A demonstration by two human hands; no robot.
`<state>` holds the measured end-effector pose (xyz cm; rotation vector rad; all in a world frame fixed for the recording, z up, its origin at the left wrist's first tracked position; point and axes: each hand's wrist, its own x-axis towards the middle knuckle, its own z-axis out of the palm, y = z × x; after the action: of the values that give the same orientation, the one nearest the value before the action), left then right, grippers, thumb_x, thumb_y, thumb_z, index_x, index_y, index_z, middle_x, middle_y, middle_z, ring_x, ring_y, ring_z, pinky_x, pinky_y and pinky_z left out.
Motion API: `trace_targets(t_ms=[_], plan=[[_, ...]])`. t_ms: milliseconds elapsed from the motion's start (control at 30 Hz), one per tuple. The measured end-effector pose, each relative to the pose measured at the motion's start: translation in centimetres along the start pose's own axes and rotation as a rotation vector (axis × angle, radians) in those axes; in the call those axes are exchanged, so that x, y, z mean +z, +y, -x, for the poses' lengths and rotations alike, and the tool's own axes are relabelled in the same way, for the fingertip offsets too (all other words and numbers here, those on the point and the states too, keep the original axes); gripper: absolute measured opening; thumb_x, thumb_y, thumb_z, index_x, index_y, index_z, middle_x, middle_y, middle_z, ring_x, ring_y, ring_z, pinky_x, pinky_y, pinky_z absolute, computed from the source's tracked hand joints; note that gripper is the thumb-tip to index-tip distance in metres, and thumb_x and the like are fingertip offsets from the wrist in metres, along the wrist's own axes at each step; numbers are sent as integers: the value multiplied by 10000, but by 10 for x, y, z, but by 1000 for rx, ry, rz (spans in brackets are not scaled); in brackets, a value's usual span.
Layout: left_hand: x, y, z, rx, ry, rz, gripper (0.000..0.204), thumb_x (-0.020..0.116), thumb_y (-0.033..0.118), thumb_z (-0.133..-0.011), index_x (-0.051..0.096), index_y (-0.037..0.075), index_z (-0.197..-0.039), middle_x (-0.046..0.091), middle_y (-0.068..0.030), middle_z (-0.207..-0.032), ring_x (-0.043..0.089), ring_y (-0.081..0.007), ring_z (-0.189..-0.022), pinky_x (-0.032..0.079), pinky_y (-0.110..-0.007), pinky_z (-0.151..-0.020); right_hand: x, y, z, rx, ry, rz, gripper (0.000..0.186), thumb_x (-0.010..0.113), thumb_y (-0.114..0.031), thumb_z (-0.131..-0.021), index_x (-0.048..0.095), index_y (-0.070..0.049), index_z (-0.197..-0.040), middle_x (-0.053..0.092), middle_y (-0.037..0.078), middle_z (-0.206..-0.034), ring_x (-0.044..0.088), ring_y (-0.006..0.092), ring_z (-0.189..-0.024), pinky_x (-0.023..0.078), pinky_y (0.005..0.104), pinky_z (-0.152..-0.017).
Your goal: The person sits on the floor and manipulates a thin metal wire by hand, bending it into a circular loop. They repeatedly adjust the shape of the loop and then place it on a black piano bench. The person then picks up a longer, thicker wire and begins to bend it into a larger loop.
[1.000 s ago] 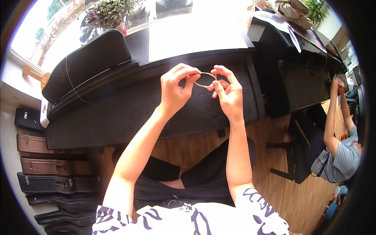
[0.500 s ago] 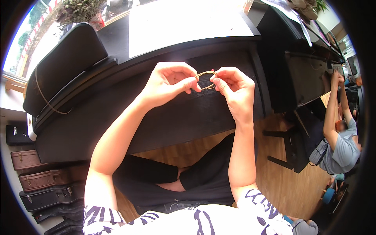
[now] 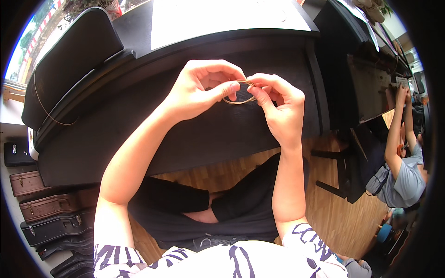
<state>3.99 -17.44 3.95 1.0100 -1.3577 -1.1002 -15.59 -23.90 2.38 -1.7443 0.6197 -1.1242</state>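
Note:
A coiled guitar string (image 3: 238,103), thin and golden, forms a small loop held up over the black desk. Thumb and fingers of my left hand (image 3: 197,92) pinch the loop's upper left side. At its upper right side, my right hand (image 3: 282,106) pinches it too, thumb and index finger pressed together. The fingertips of both hands nearly meet at the top of the loop. Where the string's ends lie is hidden by my fingers.
A white sheet (image 3: 222,21) lies on the black desk (image 3: 139,134). Several instrument cases (image 3: 48,207) are stacked at the lower left. A black panel (image 3: 69,65) with a thin cord stands at the left. On the right, another person (image 3: 403,176) works at a black cabinet.
My hands have come closer together, the left moving right and slightly up. The string loop has shifted and turned, and the small red end seen earlier is hidden now.

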Motion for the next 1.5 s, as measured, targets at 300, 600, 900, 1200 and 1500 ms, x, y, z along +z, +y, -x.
trace_targets(t_ms=[300,600,900,1200,1500], plan=[[-4,-1,1,-49,72,20,140,705,69,-939,712,13,-1068,701,-48,-915,665,-102,-743,491,-213,-616,1,1,4,70,-16,62,161,733,52,-868,737,16,-1026,738,59,-868,683,81,-741,529,208,-633],[-4,2,1,-35,-30,62,174,691,125,-959,690,11,-1090,708,-75,-881,706,-146,-772,532,-239,-654,-6,-2,4,124,59,-169,135,728,48,-871,751,4,-997,754,62,-846,713,79,-744,516,188,-613],[-8,0,3,-8,-16,122,160,659,124,-981,681,6,-1088,719,-105,-884,733,-220,-818,580,-295,-688,-4,5,6,18,8,-25,107,751,-10,-878,763,-15,-985,741,28,-807,577,35,-614,396,188,-529],[12,2,9,237,67,-319,109,693,26,-897,712,-15,-997,728,-86,-899,715,-147,-829,567,-249,-677,-10,-9,7,156,-35,-201,86,708,-18,-923,751,25,-983,748,74,-834,671,85,-710,504,216,-615],[12,-3,2,404,179,-543,145,714,-79,-828,741,29,-920,706,-65,-905,702,-162,-795,565,-250,-634,0,-3,9,105,-78,-45,134,658,44,-898,761,12,-977,729,53,-746,632,56,-609,464,201,-546]])
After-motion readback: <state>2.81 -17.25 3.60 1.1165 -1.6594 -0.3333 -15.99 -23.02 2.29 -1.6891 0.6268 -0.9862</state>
